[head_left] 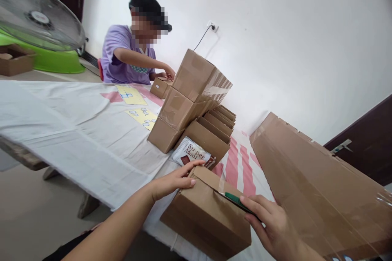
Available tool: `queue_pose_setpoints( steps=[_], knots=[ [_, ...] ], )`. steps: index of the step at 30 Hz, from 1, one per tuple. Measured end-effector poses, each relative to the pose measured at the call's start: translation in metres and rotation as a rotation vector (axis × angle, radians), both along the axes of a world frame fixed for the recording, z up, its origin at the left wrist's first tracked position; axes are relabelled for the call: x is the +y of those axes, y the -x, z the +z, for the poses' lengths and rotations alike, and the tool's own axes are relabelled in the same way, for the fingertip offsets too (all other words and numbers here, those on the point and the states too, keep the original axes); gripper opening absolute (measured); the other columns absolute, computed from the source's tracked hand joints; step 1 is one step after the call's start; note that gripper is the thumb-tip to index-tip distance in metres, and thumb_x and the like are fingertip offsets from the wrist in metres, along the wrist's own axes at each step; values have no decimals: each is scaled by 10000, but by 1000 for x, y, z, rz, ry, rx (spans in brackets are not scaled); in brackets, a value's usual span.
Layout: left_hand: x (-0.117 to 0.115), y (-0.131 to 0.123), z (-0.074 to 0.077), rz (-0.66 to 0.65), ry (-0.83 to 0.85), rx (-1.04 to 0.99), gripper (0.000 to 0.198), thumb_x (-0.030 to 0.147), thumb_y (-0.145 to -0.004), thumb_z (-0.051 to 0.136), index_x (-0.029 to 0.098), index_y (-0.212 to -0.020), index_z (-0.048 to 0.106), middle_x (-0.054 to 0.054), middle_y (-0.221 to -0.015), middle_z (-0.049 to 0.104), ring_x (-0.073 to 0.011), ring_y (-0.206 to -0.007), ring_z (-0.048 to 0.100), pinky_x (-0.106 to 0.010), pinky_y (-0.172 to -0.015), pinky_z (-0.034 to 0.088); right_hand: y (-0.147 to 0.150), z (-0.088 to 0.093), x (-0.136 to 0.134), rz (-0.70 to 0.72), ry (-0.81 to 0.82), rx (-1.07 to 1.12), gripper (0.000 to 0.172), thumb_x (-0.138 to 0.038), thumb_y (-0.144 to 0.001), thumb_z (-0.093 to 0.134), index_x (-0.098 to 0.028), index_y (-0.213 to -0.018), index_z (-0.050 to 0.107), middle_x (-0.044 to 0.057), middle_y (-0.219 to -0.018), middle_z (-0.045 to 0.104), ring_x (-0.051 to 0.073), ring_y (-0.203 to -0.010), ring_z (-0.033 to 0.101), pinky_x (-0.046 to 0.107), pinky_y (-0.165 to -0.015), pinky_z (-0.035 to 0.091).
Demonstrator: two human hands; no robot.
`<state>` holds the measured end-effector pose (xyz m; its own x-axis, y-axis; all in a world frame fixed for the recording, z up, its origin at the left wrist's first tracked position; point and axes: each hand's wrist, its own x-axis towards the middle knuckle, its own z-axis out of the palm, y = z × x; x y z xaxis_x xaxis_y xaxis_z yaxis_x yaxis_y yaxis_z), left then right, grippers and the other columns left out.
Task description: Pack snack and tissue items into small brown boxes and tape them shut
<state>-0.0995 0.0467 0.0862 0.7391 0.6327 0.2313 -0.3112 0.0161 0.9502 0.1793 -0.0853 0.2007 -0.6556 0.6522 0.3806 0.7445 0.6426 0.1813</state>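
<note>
Box [208, 216] sits right in front, between my hands. Left hand [177, 180] lies flat, fingers together, on its far flap. Right hand [272, 226] pinches green tool [235, 200] beside the tape strip [221, 185].

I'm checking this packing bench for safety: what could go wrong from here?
1. The right hand holds a green-handled tool at the taped seam of the small box; the left hand rests on the same lid, so a slip could reach it.
2. The box sits at the edge of the table and might slide off.
3. The stack of boxes behind looks uneven and may topple.
</note>
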Motion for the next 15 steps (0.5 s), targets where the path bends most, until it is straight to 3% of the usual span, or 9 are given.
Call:
queue_pose_setpoints(
  steps=[11, 15],
  knots=[
    [-3, 1, 5, 20, -16, 41, 794, 514, -753, 629, 284, -1434, 292, -74, -1446, 439, -318, -1325, 389, -435, -1094, 287, -13, 1, -11, -110, -44, -223, 298, -209, -955, 410, -197, -1185, 600, 71, -856, 682, 144, -615, 661, 241, -504, 545],
    [-4, 2, 5, 18, -15, 31, 789, 503, -769, 619, 308, -1449, 268, -63, -1447, 450, -314, -1319, 405, -448, -1084, 304, -36, 5, -25, -112, -50, -187, 300, -217, -921, 484, -224, -1200, 592, 73, -944, 692, 169, -729, 693, 250, -590, 571]
  ],
)
